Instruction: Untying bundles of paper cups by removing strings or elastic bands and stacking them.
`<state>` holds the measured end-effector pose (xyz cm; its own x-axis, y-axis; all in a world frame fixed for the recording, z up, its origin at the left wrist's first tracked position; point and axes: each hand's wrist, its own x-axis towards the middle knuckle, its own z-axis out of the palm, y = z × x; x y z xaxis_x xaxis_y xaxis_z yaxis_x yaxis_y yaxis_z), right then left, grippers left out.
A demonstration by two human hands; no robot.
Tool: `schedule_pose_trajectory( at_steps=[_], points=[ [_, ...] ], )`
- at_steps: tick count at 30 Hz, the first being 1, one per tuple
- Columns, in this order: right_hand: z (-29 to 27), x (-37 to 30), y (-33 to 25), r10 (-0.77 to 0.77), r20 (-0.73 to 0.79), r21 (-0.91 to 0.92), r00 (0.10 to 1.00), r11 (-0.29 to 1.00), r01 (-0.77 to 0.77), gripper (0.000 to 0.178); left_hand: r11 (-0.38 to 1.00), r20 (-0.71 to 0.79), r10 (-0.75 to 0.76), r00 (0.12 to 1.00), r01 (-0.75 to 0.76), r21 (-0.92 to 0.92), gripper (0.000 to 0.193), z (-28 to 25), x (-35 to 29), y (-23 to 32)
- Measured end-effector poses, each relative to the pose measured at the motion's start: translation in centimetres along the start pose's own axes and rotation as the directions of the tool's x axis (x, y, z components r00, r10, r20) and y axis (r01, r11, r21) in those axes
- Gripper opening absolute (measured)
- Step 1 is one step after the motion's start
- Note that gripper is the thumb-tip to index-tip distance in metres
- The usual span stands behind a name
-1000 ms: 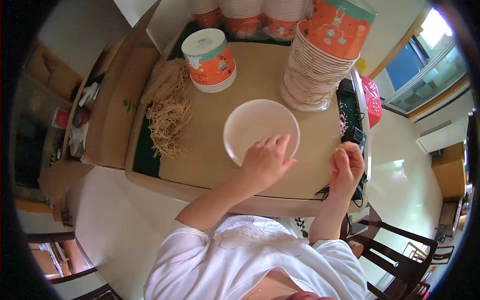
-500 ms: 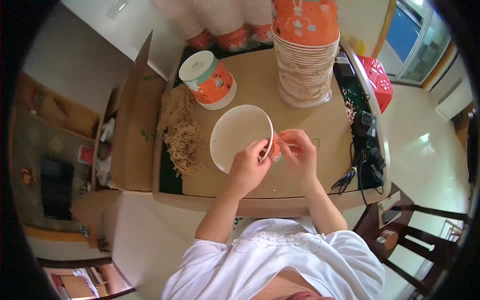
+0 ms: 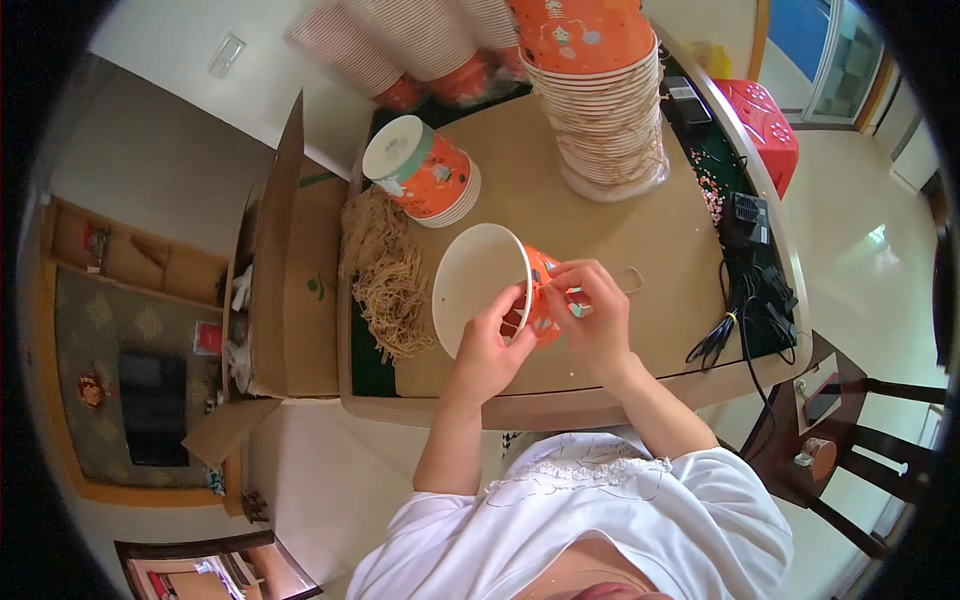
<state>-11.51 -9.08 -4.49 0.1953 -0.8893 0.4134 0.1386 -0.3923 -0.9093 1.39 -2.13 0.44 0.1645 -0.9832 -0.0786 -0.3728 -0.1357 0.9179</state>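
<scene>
L fingers (image 3: 508, 297) grip tub (image 3: 472, 285), R fingers (image 3: 582, 273) pinched

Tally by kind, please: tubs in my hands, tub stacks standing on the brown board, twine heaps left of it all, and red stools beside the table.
Held tub: 1
Tub stacks: 2, short stack and tall stack
Twine heap: 1
Red stool: 1
Total: 5
</scene>
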Motion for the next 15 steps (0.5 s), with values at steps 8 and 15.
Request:
schedule_pose_trajectory(
  at_steps=[8, 15],
  points=[
    [-0.2, -0.2, 0.1, -0.049, 0.006, -0.038, 0.999, 0.998, 0.049, 0.013, 0.998, 0.019, 0.04, 0.999, -0.041, 0.039, 0.031, 0.3, 0.1, 0.1],
    [-0.8, -0.6, 0.6, -0.055, 0.065, -0.102, 0.996, 0.993, 0.061, 0.011, 0.953, -0.041, 0.108, 0.993, -0.092, 0.288, 0.017, 0.9, 1.1, 0.0]
  ],
)
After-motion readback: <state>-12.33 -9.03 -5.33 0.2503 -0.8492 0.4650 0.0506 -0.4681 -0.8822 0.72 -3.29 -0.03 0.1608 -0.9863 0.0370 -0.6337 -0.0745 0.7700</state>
